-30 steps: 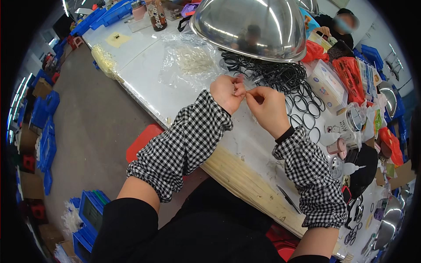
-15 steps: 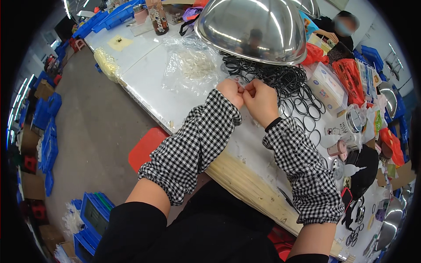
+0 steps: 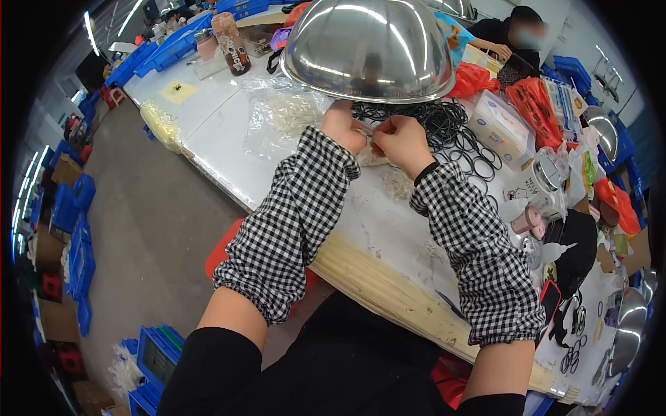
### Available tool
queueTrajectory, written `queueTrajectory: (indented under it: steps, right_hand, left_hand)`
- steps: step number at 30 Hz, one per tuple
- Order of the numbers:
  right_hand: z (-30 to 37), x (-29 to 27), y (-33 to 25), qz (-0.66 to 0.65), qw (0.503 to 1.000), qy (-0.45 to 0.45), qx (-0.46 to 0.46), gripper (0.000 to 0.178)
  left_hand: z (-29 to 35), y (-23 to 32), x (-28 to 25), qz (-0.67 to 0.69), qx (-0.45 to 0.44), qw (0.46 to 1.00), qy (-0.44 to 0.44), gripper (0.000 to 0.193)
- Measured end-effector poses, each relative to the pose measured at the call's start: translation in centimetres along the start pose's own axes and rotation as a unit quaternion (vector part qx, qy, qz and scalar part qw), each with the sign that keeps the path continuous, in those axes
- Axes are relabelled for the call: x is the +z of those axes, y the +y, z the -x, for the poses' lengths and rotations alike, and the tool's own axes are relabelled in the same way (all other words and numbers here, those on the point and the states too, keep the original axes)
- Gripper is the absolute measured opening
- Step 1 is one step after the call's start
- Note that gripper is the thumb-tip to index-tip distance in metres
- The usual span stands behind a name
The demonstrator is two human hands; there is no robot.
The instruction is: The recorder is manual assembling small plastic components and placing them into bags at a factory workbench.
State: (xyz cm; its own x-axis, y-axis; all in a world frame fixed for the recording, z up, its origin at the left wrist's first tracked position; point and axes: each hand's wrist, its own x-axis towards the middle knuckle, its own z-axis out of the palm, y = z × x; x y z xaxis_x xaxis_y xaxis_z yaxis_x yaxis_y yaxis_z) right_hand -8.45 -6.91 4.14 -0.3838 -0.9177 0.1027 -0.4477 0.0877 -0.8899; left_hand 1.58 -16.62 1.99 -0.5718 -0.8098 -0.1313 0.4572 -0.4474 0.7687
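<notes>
My left hand (image 3: pixel 342 130) and my right hand (image 3: pixel 404 142) nearly meet over the white table, just below a large shiny steel dome (image 3: pixel 371 52). Both are closed, fingertips pinched. A small pale piece shows between them, too small to name. Behind my right hand lies a tangled heap of black rubber rings (image 3: pixel 451 125), with looser rings spreading toward the right. Left of my left hand is a clear plastic bag (image 3: pixel 291 116) with many small whitish pieces on it. A little pile of translucent bits (image 3: pixel 397 185) rests on the table beside my right wrist.
A white tissue box (image 3: pixel 501 130), red plastic bags (image 3: pixel 533 104) and a lidded clear jar (image 3: pixel 544 177) crowd the right side. A brown bottle (image 3: pixel 231 45) stands far left. Another person (image 3: pixel 517 38) sits across the table. A red stool (image 3: pixel 225 246) is at its near edge.
The view has shifted, so the table things appear further left. My hands have drawn slightly apart, and the small pile of translucent bits beside my right wrist has come into sight.
</notes>
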Motion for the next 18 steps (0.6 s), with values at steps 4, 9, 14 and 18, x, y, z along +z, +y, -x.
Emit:
queueTrajectory:
  steps: [4, 9, 14, 18]
  right_hand:
    - [0.2, -0.6, -1.3, -0.048, 0.998, -0.034, 0.028, 0.011]
    - [0.4, -1.0, -1.0, -0.095, 0.993, -0.06, 0.047, 0.014]
    - [1.3, -0.7, -1.3, -0.154, 0.983, -0.081, 0.06, 0.014]
    - [1.7, -0.8, -1.4, -0.167, 0.978, -0.106, 0.064, 0.015]
  left_hand:
    - [2.1, 1.9, 1.6, 0.08, -0.006, 0.997, -0.017, 0.043]
    - [2.0, 1.6, 1.5, 0.094, -0.012, 0.994, -0.056, 0.054]
    - [1.8, 1.5, 0.7, 0.131, -0.043, 0.99, 0.019, 0.063]
    - [1.2, 1.2, -0.1, 0.191, -0.076, 0.979, 0.01, 0.065]
